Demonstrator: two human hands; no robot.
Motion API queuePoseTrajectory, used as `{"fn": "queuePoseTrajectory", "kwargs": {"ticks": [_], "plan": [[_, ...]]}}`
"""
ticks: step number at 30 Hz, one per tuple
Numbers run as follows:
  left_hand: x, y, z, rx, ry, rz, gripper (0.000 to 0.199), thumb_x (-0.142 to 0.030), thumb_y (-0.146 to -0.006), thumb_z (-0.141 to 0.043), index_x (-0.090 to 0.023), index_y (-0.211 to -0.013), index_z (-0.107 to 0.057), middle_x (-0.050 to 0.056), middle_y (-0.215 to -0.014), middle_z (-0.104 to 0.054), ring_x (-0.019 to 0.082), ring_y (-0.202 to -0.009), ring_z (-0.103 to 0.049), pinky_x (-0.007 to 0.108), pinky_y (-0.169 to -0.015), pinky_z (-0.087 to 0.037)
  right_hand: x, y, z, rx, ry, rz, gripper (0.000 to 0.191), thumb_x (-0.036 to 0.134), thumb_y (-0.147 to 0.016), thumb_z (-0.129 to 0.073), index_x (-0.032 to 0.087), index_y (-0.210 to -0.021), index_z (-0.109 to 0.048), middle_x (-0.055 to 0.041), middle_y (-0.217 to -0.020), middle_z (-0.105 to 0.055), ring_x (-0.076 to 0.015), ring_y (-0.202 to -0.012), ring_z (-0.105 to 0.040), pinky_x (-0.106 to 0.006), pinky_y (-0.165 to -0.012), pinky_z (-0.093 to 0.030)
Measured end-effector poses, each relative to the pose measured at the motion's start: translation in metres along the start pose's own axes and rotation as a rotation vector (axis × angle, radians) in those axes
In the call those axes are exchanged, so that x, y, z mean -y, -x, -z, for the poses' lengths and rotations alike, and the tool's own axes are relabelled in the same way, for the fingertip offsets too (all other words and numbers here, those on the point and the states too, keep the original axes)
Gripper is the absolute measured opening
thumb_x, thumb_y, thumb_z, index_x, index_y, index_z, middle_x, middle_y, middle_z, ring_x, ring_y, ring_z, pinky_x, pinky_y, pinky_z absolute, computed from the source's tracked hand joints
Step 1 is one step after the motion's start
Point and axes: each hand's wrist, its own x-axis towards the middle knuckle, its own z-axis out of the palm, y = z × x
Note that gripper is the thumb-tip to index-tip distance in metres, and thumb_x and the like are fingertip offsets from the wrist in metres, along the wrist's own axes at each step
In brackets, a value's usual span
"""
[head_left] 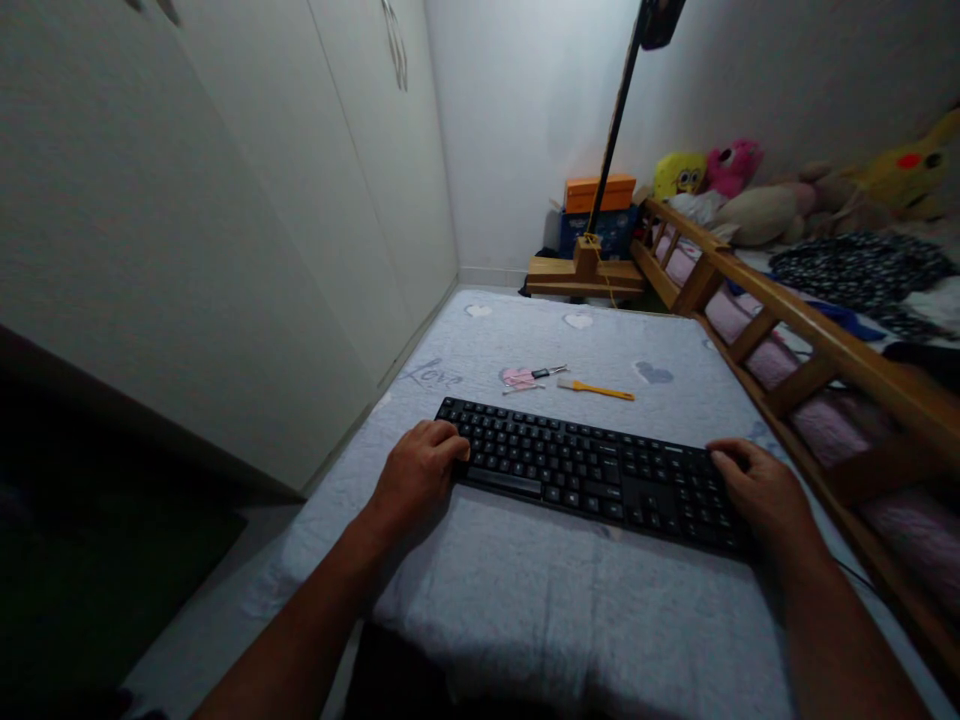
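A black computer keyboard (pixel 555 465) lies across the cloth-covered surface in front of me, its right end slightly nearer to me. My left hand (pixel 420 465) grips its left end, thumb over the edge keys and the fingers partly hidden. At the number-pad end, my right hand (pixel 761 490) holds the other short side, with thumb and fingers around the edge. Beyond the keyboard lie a brush with a yellow handle (pixel 604 390), a tweezer-like tool with a dark grip (pixel 541 373) and a few cotton swabs (pixel 523 388).
A light blue cloth with hearts (pixel 495 570) covers the surface. White cupboard doors (pixel 300 250) stand at the left. Along the right runs a wooden bed rail (pixel 780 290), with plush toys (pixel 739 165) behind it. A dark pole on a wooden base (pixel 551 270) stands at the far end.
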Motion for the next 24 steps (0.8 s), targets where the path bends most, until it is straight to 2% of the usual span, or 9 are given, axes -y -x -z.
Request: {"fn": "queuePoseTrajectory", "kwargs": {"ticks": [9,18,24], "plan": [[0.022,0.011,0.014,0.027,-0.045,0.046,0.021,-0.008,-0.084,-0.055,-0.02,-0.09,-0.071,0.007,-0.095,-0.069,0.023,-0.089,-0.059,0.035,-0.08,-0.047,0.001,0.001,0.0,-0.005,0.014,-0.001,0.036,0.05,-0.072,-0.05,0.023,-0.086,-0.071,-0.0095,-0.087,-0.073,-0.0283,-0.08,-0.066,-0.041,-0.075,-0.048],[0.045,0.024,0.026,0.02,-0.137,0.119,0.029,-0.005,-0.082,-0.051,-0.022,-0.088,-0.074,0.007,-0.096,-0.07,0.025,-0.091,-0.059,0.035,-0.079,-0.047,0.0,0.001,-0.002,-0.029,0.01,0.018,0.036,0.049,-0.072,-0.05,0.024,-0.086,-0.071,-0.0095,-0.088,-0.073,-0.0291,-0.082,-0.066,-0.042,-0.078,-0.049],[0.04,0.019,0.027,0.008,-0.155,0.137,0.027,-0.006,-0.083,-0.052,-0.021,-0.088,-0.073,0.007,-0.096,-0.07,0.025,-0.092,-0.06,0.036,-0.08,-0.047,-0.001,0.001,0.0,0.005,0.013,0.005,0.037,0.049,-0.073,-0.05,0.023,-0.088,-0.072,-0.0097,-0.089,-0.074,-0.0291,-0.082,-0.067,-0.041,-0.078,-0.049]]}}
